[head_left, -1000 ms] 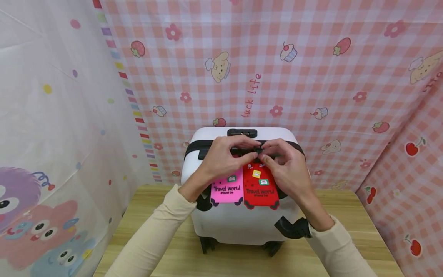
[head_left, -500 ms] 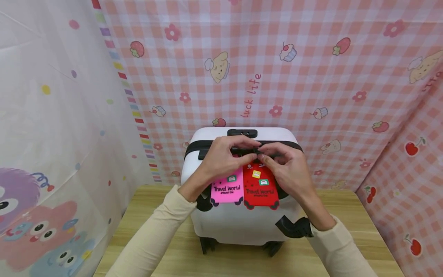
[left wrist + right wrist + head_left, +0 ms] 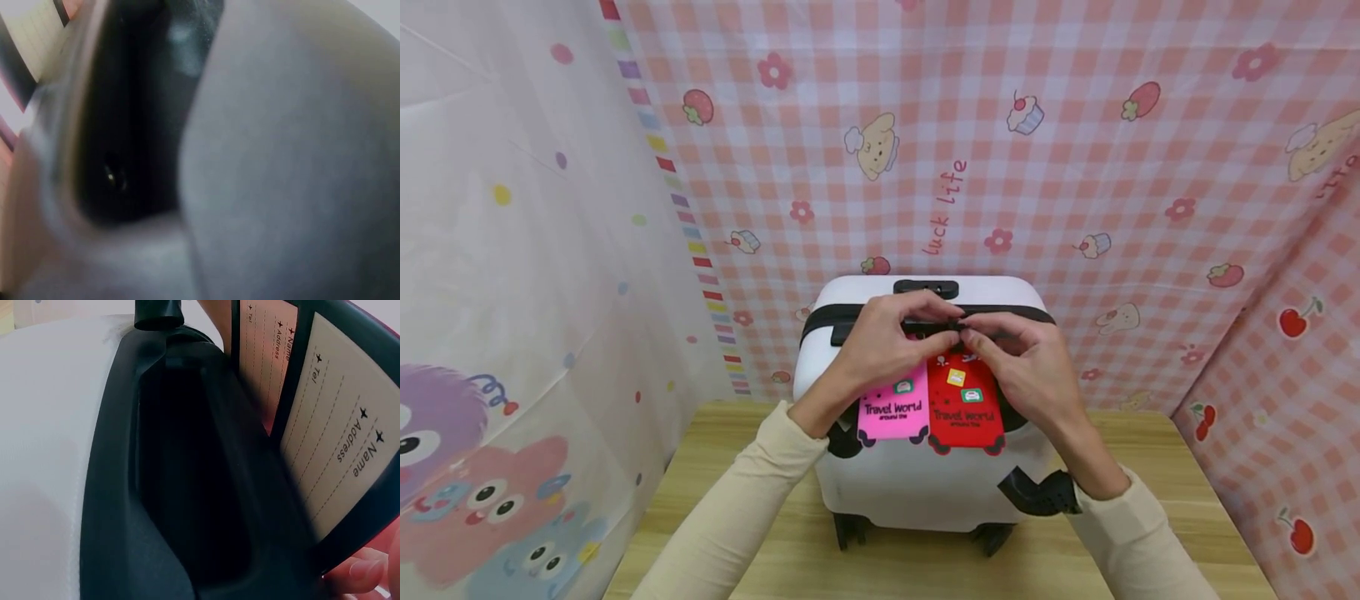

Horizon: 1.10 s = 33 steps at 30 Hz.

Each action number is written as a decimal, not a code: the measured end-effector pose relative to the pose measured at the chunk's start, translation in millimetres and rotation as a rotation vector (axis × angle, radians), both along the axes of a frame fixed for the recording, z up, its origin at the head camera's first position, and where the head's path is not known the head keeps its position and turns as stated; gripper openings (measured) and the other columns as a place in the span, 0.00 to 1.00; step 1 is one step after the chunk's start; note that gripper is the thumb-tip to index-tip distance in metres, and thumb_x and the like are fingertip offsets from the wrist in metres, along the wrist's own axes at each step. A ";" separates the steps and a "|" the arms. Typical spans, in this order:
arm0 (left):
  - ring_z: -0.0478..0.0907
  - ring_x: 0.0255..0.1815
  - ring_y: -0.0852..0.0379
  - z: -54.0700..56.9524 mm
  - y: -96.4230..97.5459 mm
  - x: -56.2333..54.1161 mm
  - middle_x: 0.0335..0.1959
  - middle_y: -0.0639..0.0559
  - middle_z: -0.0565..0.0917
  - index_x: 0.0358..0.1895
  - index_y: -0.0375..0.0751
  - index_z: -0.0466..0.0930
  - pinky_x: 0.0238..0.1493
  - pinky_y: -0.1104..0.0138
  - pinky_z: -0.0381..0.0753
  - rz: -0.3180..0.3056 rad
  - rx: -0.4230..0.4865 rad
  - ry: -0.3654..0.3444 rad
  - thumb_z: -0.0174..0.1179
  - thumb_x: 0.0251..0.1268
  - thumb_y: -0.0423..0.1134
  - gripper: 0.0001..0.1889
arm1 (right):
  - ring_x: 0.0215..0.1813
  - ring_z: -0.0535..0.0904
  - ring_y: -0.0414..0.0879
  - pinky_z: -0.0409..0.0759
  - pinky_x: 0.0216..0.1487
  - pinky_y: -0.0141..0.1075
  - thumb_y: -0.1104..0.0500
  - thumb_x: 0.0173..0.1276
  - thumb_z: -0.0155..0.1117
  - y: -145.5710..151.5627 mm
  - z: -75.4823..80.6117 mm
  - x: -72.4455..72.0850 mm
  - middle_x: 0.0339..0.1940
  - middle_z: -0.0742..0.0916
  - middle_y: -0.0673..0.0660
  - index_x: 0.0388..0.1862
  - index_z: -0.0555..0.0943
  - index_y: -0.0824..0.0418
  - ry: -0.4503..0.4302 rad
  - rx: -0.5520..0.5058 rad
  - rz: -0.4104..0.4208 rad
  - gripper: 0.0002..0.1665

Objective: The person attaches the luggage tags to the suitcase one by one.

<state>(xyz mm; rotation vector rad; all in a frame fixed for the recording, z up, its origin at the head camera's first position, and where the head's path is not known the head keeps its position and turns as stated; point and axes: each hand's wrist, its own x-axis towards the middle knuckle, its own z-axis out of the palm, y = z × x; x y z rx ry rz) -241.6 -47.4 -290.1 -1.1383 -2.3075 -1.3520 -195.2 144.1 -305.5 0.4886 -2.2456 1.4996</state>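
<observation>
In the head view, my left hand (image 3: 883,346) and right hand (image 3: 1033,358) meet above a red luggage tag (image 3: 966,425). Thumb and fingers of each pinch a small black strap (image 3: 957,325) at the tag's top; its exact shape is mostly covered by fingertips. Beside the red tag hangs a pink luggage tag (image 3: 892,410), its upper part behind my left hand. Both hang at the handle of a white suitcase (image 3: 917,496). In the right wrist view, the tags' backs (image 3: 347,419) show printed name and address lines, next to the black suitcase handle (image 3: 144,550).
The suitcase stands on a wooden table (image 3: 700,492), its black wheels (image 3: 850,531) at the near side. A black combination lock (image 3: 925,288) sits at its far edge. Behind hangs a pink checked cloth (image 3: 1045,175); a white patterned curtain (image 3: 587,275) closes the left side.
The fingers of my right hand have come down slightly, closer to my left fingertips. My left hand, the tags and the suitcase stay nearly still.
</observation>
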 end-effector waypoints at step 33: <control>0.77 0.43 0.62 0.6 -0.8 -0.9 0.35 0.55 0.84 0.46 0.43 0.86 0.53 0.66 0.74 0.064 -0.045 0.021 0.66 0.63 0.36 0.10 | 0.43 0.82 0.37 0.79 0.47 0.23 0.63 0.69 0.66 -8.8 4.0 1.6 0.43 0.87 0.59 0.51 0.86 0.65 0.048 -0.041 -0.001 0.14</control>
